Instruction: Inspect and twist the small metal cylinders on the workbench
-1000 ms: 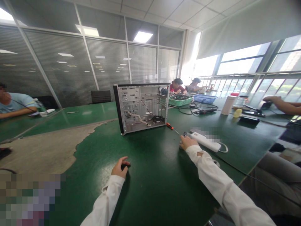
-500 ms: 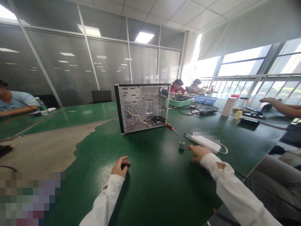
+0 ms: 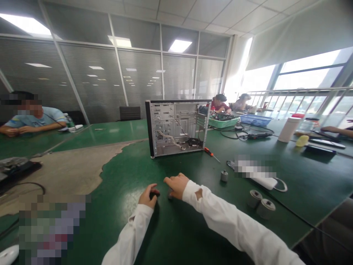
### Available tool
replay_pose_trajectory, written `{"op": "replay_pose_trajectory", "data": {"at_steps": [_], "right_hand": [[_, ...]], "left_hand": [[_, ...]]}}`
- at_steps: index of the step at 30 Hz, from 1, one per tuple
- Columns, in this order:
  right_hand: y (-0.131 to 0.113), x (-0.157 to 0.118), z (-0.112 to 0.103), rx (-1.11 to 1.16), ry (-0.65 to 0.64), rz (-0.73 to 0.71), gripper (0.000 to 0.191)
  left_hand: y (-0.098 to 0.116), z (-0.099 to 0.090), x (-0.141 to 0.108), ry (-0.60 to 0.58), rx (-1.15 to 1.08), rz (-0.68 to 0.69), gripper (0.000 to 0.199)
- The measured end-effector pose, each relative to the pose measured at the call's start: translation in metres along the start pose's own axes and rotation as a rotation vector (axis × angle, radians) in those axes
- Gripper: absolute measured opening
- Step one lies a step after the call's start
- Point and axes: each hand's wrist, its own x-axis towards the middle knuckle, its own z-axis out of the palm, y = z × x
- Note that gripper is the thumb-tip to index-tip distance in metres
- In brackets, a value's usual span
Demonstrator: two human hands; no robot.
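My left hand point(image 3: 147, 195) rests low over the green table, fingers curved and thumb apart. A dark patch shows between them; I see no object there for certain. Close to its right, my right hand point(image 3: 178, 185) is curled palm down. Under its fingers shows a small grey piece point(image 3: 170, 195), mostly hidden, so its kind is unclear. Beyond both hands, an open computer case point(image 3: 178, 127) stands upright, its drive bays, loose wires and a black fan in view. A small grey metal cylinder point(image 3: 224, 176) stands to the right, apart from my hands.
Two larger metal cylinders point(image 3: 260, 204) stand beside my right forearm. An orange-handled screwdriver point(image 3: 211, 154) lies by the case, and a white power strip point(image 3: 257, 175) lies to the right. Green point(image 3: 223, 122) and blue baskets point(image 3: 256, 120) stand farther back. A person point(image 3: 35, 114) sits at left.
My right hand has moved left from beside the power strip to near my left hand, with a grey piece under its fingers. Two larger cylinders now show. The view has turned left.
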Motion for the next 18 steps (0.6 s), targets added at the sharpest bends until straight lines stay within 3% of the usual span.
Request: {"op": "replay_pose_trajectory", "data": {"at_steps": [3, 7, 10, 15, 18], "right_hand": [[-0.004, 0.015, 0.017, 0.113, 0.089, 0.019, 0.055], [0.008, 0.01, 0.061, 0.533, 0.375, 0.081, 0.078], [0.021, 0.003, 0.088, 0.832, 0.516, 0.098, 0.07], [0.032, 0.006, 0.095, 1.096, 0.587, 0.154, 0.053], [0.032, 0.01, 0.093, 1.143, 0.596, 0.179, 0.05]], "left_hand": [[-0.003, 0.001, 0.0, 0.011, -0.003, 0.027, 0.041], [-0.004, 0.004, -0.001, 0.046, 0.005, 0.115, 0.037], [0.003, 0.004, -0.001, 0.072, 0.021, 0.223, 0.038], [0.017, 0.001, -0.001, 0.08, 0.181, 0.456, 0.048], [0.019, 0.004, 0.002, 0.066, 0.264, 0.523, 0.045]]}}
